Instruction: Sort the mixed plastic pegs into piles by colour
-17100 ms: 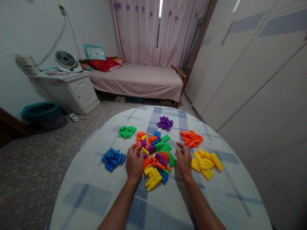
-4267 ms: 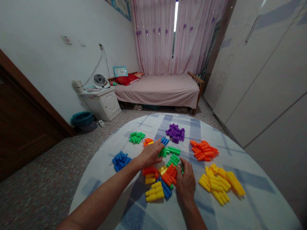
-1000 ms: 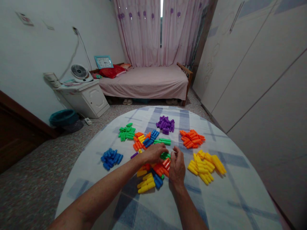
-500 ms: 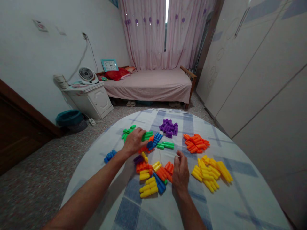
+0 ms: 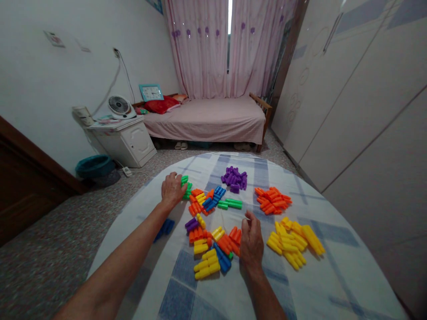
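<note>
My left hand reaches far across the round table and lies over the green block pile, fingers curled down on the green blocks. My right hand rests near the table's middle, fingers loosely bent, beside the red blocks of the mixed pile. Sorted heaps lie around it: purple blocks, orange blocks, yellow blocks, and blue blocks partly hidden under my left forearm. A loose pair of green blocks lies mid-table.
The table carries a white and blue checked cloth. Beyond it stand a pink-covered bed, a white cabinet with a small fan, a teal basin on the floor, and wardrobe doors at the right.
My left hand carried green blocks from the middle out to the green pile at the far left and now lies on it. My right hand stayed by the mixed pile.
</note>
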Demonstrator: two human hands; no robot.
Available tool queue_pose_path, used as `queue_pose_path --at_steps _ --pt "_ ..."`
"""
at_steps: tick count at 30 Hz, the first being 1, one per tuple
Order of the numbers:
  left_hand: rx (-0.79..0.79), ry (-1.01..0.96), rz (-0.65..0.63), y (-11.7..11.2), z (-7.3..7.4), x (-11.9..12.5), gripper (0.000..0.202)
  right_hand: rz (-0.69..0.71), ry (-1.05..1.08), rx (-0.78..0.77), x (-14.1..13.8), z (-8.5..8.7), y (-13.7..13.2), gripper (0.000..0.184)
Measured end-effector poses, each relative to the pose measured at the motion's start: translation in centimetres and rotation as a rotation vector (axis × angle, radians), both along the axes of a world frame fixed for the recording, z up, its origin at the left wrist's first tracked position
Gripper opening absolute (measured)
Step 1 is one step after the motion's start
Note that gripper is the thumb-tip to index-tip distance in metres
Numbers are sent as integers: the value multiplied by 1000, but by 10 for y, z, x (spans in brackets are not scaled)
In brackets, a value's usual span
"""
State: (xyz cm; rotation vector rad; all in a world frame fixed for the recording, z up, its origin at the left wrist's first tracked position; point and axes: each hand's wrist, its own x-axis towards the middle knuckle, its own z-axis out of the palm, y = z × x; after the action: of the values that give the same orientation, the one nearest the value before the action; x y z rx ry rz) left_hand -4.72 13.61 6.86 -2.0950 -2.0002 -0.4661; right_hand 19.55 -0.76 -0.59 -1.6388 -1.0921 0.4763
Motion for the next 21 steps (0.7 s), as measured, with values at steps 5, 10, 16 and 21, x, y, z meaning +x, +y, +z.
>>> queue_pose_path --at_steps 5,10,16,21 --pt "-101 18 -585 -27 6 65 28 -3 -12 -1 0 2 0 46" --pt "-259 289 -741 -38 -6 114 22 4 28 2 0 2 0 46" --pt "-324 298 -691 -36 -8 127 27 1 16 -11 -1 2 -1 45" --pt "-272 246 -692 -37 -7 125 22 0 12 -18 -1 2 0 45"
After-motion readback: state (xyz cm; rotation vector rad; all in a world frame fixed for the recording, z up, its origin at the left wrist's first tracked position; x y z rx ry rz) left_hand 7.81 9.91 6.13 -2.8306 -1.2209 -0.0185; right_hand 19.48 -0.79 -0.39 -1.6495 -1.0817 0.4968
